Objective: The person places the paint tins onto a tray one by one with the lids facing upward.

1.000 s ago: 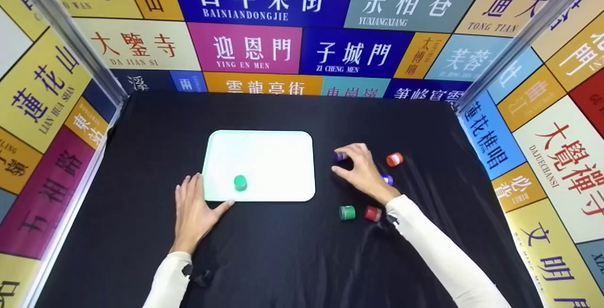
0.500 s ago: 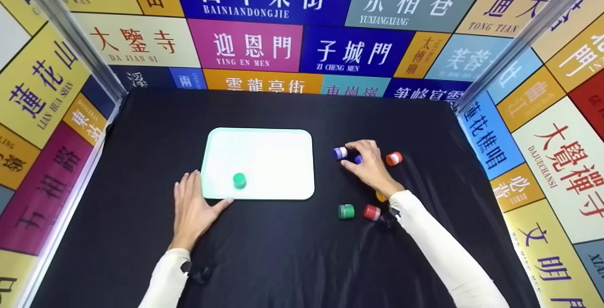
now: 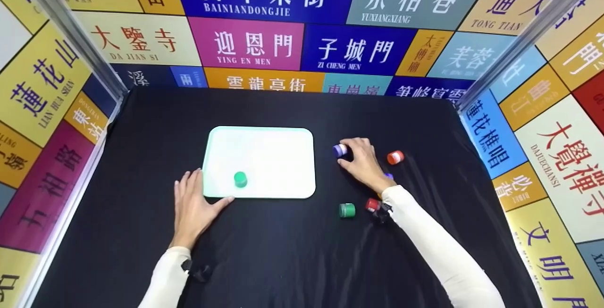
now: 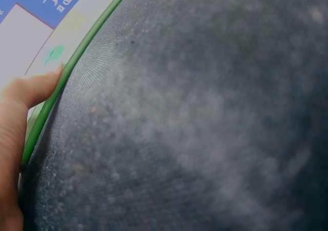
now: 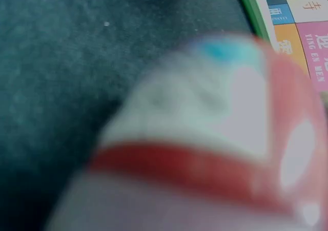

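Note:
A white tray (image 3: 278,162) with a green rim lies on the black cloth, a small green-lidded jar (image 3: 240,179) standing on it. My left hand (image 3: 191,211) rests at its near left corner, fingers straight along the side. In the left wrist view the thumb (image 4: 43,85) touches the green rim. To the tray's right, the thumb and fingertips of my right hand (image 3: 363,162) are bent about one end of a purple jar (image 3: 339,150); whether they press on it is hidden. Part of a blue jar (image 3: 388,176) shows behind the right wrist.
An orange-red jar (image 3: 395,157) lies right of the right hand. Nearer me are a green jar (image 3: 347,210) and a red jar (image 3: 372,204), the latter beside the wrist camera. A blurred red-and-white jar (image 5: 205,113) fills much of the right wrist view. Printed panels wall the table.
My right hand drew right, off the purple jar, baring a blue thing under the fingers, then came back left to the purple jar. The left hand stays at the tray.

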The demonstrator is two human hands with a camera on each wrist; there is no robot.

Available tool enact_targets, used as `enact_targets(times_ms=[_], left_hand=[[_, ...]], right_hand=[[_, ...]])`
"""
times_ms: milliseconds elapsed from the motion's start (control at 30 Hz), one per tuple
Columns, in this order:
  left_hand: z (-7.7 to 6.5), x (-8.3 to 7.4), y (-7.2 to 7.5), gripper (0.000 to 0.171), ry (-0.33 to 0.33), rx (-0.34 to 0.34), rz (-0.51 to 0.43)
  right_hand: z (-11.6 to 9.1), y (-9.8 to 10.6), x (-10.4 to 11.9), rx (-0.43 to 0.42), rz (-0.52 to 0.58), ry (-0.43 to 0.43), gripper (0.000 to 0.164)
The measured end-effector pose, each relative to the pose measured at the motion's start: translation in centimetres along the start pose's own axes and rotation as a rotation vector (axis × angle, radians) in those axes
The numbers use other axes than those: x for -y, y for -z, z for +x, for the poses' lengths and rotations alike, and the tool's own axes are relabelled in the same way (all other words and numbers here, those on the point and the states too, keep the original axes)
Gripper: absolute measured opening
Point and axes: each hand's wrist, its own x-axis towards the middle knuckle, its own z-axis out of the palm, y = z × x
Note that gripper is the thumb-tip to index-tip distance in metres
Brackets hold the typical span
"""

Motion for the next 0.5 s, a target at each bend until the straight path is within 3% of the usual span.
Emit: enact_targets(times_ms=[500], left_hand=[[0.08,0.01,0.00,0.118,0.008,0.018,0.007]], right_hand=[[1.07,-0.59,0.99,0.005,-0.072,0.033,0.043]])
